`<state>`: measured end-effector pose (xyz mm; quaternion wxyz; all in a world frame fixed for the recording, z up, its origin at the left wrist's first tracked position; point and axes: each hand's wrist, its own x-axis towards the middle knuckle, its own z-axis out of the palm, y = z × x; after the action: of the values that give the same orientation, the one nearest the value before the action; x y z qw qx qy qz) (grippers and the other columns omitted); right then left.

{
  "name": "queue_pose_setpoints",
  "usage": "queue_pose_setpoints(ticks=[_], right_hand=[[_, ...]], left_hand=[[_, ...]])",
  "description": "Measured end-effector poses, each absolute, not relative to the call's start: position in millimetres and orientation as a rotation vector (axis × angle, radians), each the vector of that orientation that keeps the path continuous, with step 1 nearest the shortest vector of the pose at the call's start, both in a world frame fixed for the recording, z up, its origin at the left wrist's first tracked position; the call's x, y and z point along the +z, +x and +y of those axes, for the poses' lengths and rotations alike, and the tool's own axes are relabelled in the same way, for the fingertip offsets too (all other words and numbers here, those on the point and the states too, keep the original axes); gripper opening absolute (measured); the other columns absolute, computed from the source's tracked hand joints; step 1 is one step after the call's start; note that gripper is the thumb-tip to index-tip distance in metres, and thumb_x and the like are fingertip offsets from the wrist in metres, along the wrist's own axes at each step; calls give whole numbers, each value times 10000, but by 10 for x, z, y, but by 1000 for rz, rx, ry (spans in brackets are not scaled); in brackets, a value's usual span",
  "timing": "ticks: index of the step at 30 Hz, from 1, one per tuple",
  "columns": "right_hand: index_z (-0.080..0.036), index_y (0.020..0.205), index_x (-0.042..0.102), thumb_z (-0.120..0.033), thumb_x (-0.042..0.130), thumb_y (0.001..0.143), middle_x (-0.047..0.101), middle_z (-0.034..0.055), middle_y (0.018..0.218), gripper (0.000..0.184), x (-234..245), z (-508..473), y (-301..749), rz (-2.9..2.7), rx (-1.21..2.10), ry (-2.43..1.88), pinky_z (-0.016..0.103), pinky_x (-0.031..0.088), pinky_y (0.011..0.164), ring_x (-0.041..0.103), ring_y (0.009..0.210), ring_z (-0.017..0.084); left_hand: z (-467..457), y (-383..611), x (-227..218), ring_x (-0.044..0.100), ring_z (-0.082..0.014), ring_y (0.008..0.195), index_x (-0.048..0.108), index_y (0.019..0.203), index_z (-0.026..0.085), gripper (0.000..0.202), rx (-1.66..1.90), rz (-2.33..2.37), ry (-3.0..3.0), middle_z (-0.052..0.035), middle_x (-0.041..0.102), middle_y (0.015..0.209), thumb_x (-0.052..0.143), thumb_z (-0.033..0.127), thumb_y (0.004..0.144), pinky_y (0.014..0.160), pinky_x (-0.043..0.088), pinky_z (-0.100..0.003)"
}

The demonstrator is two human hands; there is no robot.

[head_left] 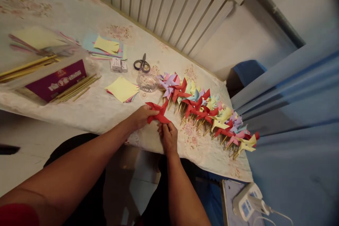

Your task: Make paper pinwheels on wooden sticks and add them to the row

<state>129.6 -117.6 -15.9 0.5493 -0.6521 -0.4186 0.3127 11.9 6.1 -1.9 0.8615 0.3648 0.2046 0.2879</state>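
Observation:
A red paper pinwheel is between my two hands, over the front edge of the table. My left hand pinches its left side, thumb lying across the paper near the middle. On the lower right, my right hand has its fingers closed at the pinwheel's edge; whether they hold a stick behind it is hidden. Beyond my hands lies a fanned stack of square paper sheets, yellow on top. Close to it sits a clear container of small beads or pins. To the right, finished-looking pinwheels lie in a long row.
Black-handled scissors and small white boxes lie farther back, beside more coloured paper. Wooden sticks rest at left around a purple-labelled bag. A radiator borders the table; a power strip is lower right.

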Motion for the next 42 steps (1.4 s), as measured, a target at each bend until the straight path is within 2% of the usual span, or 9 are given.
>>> queue_pose_setpoints(ticks=[6, 12, 16, 19, 22, 28, 37, 42], right_hand=[[-183, 883, 648, -459, 532, 902, 565, -38, 592, 300, -104, -1027, 1341, -792, 876, -1307, 244, 429, 581, 511, 552, 123], [-173, 857, 657, -521, 452, 902, 661, 27, 769, 406, -62, -761, 1414, -710, 779, -1315, 270, 476, 671, 575, 687, 146], [-177, 751, 611, -594, 560, 844, 604, -5, 685, 430, -93, -699, 1442, -726, 848, -1287, 253, 445, 617, 520, 634, 127], [-181, 731, 610, -546, 676, 769, 595, -22, 665, 372, -79, -705, 1452, -765, 921, -1281, 238, 427, 584, 506, 605, 115], [-177, 803, 676, -440, 747, 704, 657, -15, 720, 290, -44, -715, 1443, -786, 992, -1283, 248, 467, 625, 565, 640, 127], [-167, 791, 722, -325, 750, 647, 688, -19, 684, 215, -32, -713, 1394, -764, 956, -1369, 237, 466, 592, 576, 610, 127], [-157, 774, 712, -323, 755, 668, 708, -12, 698, 202, -120, -733, 1432, -793, 958, -1371, 228, 458, 588, 588, 602, 120], [-155, 791, 723, -365, 783, 653, 724, -13, 714, 259, -129, -747, 1445, -787, 968, -1372, 226, 471, 602, 608, 618, 123]], left_hand=[[55, 140, 21, 639, -163, 601, 709, 739, 90, 133, 621, 518, 786, -88, 730, 707, 767, 147, 633, 600, 472, -254], [36, 154, 57, 650, -170, 659, 733, 805, 86, 175, 621, 531, 770, -74, 746, 755, 767, 104, 634, 663, 470, -263], [47, 163, 26, 654, -168, 653, 741, 801, 85, 199, 623, 548, 804, -80, 750, 763, 800, 131, 616, 649, 461, -251], [55, 159, 11, 658, -167, 650, 747, 802, 93, 199, 633, 579, 851, -81, 752, 774, 808, 139, 618, 637, 455, -246], [45, 140, 47, 651, -163, 639, 749, 787, 98, 143, 627, 590, 902, -71, 745, 756, 778, 129, 650, 631, 449, -244], [13, 87, 143, 594, -140, 581, 731, 717, 133, 74, 635, 614, 1007, -15, 702, 660, 734, 99, 651, 580, 416, -235], [16, 78, 1, 578, -133, 577, 719, 730, 124, 89, 655, 709, 1190, -25, 691, 660, 698, 186, 669, 547, 385, -223], [12, 86, -25, 654, -177, 731, 721, 836, 112, 203, 637, 676, 1199, -41, 724, 766, 711, 232, 673, 658, 470, -249]])
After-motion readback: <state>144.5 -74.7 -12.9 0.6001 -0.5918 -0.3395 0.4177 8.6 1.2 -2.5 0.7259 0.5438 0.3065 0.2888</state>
